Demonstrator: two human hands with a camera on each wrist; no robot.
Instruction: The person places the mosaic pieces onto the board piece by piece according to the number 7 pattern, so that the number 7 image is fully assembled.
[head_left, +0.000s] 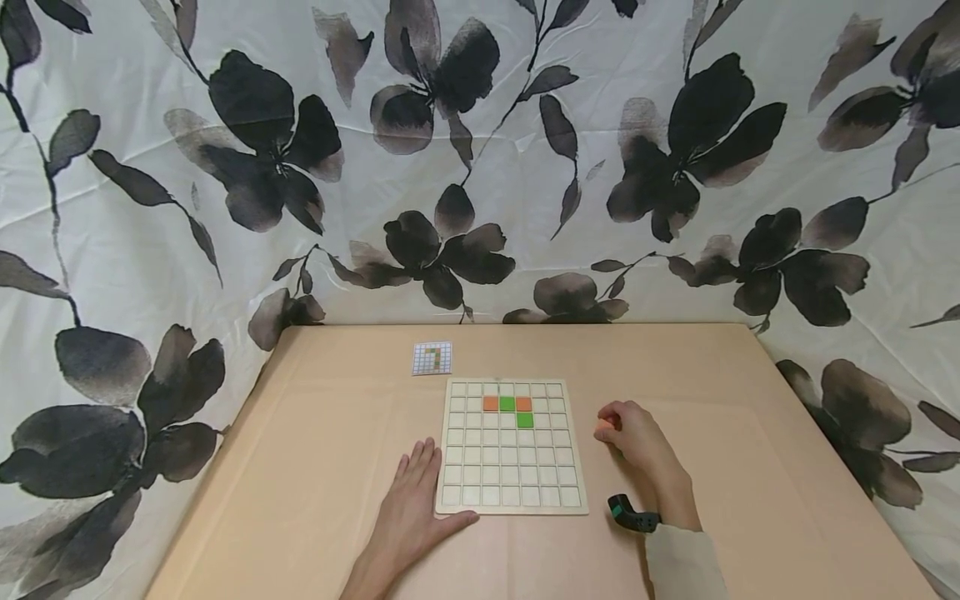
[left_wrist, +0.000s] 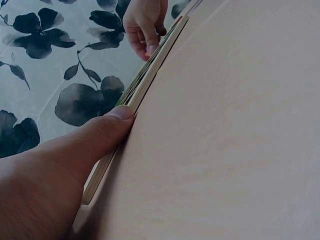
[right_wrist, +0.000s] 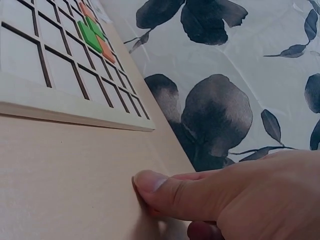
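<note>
A pale grid board [head_left: 510, 477] lies flat on the table. In its upper rows are two orange tiles, one [head_left: 491, 403] left and one [head_left: 523, 404] right of a green tile [head_left: 507, 404]; a second green tile [head_left: 525, 420] sits below the right orange one. My left hand [head_left: 408, 510] rests along the board's lower left corner, fingers straight, its thumb [left_wrist: 107, 127] against the near edge. To the right of the board, my right hand [head_left: 639, 440] pinches an orange tile [head_left: 603, 425] between thumb and fingers, mostly hidden by them in the right wrist view.
A small printed card [head_left: 432, 358] with a coloured grid pattern lies beyond the board's upper left corner. The light brown table [head_left: 315, 417] meets a floral cloth [head_left: 555, 208] at its back and sides. A dark band [head_left: 633, 515] is on the right wrist.
</note>
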